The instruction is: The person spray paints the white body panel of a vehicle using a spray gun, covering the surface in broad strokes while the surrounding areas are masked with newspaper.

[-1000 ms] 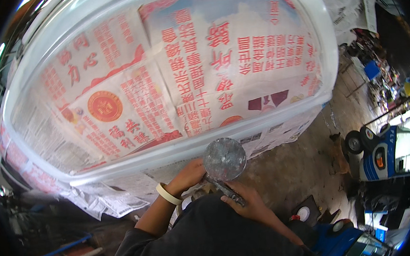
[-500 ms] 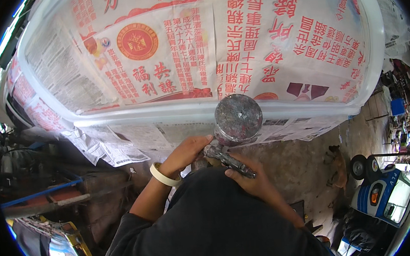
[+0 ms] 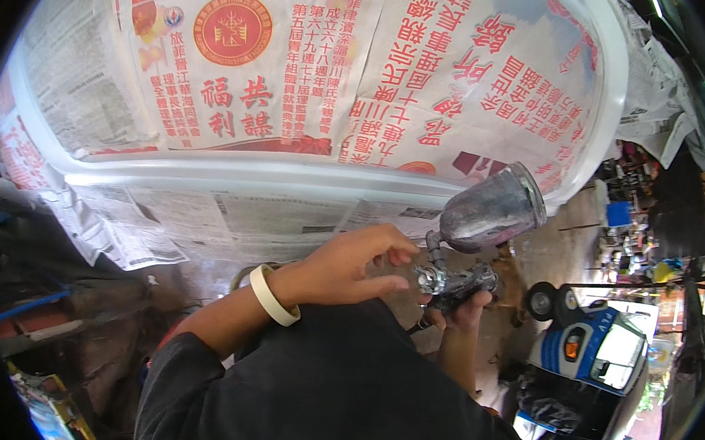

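Note:
My right hand (image 3: 457,311) grips a metal spray gun (image 3: 455,282) from below. Its paint-stained cup (image 3: 491,210) tilts up to the right. My left hand (image 3: 347,265), with a pale bangle on the wrist, reaches across with its fingertips at the knob on the gun's rear end. Right above both hands lies a white car body panel (image 3: 300,179), its window area masked with red-printed newspaper (image 3: 342,65).
More newspaper (image 3: 165,225) hangs below the white panel edge. A blue and white vehicle (image 3: 590,350) and a wheeled cart (image 3: 550,300) stand at the lower right. Workshop clutter fills the right edge, with dark items at the left.
The view has swung, so the masked panel sits higher and nearer. The cup has tipped to the right, and my left hand has come onto the gun's rear knob.

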A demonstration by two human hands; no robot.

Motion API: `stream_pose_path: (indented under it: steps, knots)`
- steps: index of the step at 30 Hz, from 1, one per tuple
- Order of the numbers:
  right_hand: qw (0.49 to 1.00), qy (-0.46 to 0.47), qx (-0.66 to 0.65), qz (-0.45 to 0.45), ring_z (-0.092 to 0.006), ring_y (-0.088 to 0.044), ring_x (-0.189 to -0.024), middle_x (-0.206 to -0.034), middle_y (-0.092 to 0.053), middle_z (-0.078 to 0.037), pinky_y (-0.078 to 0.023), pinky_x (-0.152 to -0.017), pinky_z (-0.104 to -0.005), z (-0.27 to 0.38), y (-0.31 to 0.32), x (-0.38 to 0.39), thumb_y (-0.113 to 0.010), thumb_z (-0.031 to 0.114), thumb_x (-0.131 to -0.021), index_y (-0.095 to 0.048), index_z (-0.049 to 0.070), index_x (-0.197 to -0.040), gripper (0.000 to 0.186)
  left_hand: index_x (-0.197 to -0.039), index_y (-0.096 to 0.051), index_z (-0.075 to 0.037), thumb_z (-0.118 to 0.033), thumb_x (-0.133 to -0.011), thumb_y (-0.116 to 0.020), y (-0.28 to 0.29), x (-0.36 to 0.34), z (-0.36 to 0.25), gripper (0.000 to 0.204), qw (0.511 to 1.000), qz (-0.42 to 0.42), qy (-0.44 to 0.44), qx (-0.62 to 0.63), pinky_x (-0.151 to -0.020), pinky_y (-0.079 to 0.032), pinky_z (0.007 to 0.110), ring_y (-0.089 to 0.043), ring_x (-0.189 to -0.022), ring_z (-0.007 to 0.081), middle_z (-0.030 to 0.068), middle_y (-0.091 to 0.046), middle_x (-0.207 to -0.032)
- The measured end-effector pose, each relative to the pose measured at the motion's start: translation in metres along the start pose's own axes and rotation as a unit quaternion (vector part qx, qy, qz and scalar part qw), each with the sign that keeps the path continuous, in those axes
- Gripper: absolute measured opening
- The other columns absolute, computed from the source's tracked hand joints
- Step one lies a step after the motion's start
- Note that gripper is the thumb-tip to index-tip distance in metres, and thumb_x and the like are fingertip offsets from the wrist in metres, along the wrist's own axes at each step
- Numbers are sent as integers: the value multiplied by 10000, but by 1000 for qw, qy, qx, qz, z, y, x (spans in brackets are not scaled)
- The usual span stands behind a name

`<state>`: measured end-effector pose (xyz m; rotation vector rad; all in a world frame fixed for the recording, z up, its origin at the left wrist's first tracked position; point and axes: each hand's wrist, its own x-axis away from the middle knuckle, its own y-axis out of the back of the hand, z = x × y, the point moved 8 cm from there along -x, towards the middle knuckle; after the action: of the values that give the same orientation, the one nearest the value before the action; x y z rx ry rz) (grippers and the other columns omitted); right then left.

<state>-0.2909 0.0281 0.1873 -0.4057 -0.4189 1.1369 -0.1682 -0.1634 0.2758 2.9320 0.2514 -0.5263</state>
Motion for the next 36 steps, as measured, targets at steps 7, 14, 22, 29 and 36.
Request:
stream_pose_path:
  steps: [7,14,22,29,36]
  knots:
    - [994,28,-86,-55,-166,-547,-413,-910,-716,-192,-389,-328,-225,10,-2,23,-669,903,-657,-543,-83,-1317,1193,-1137,-636,-70,-331,-780,-863,-17,-29,-42,497,964,-2,-252,-83,-800,-541,409,-663,-970,322,109,-659,-1093]
    - [999,34,35,-19,-83,-431,-337,-687,-637,-68,-303,-334,-220,19,-30,29,-603,854,-803,-603,-109,-1157,1026,-953,-590,-117,-421,-852,-741,-19,-31,-50,354,911,-4,-325,-253,-708,-507,394,-612,-847,251,49,-586,-912]
    - [990,-25,123,-61,-53,-510,-509,-1080,-729,-162,-390,-467,-210,25,-87,15,-775,540,-860,-578,-81,-1328,802,-837,-558,-115,-471,-982,-596,8,-14,-26,387,938,-21,-270,-217,-615,-460,404,-561,-639,277,59,-525,-727]
    - [961,-70,253,-82,-163,-657,-957,-1224,-710,-129,-529,-816,-320,5,-88,10,-772,262,-921,-593,76,-1398,542,-794,-561,-81,-499,-1084,-440,10,12,25,522,969,109,202,94,-570,-380,325,-440,-588,160,19,-466,-660]
    - [853,44,519,28,-253,-656,-1127,-1211,-717,-133,-503,-968,-432,-29,-85,8,-833,247,-882,-627,51,-1343,541,-755,-550,-98,-588,-1064,-444,20,61,64,589,859,156,467,138,-529,-290,252,-338,-589,68,-57,-410,-671]
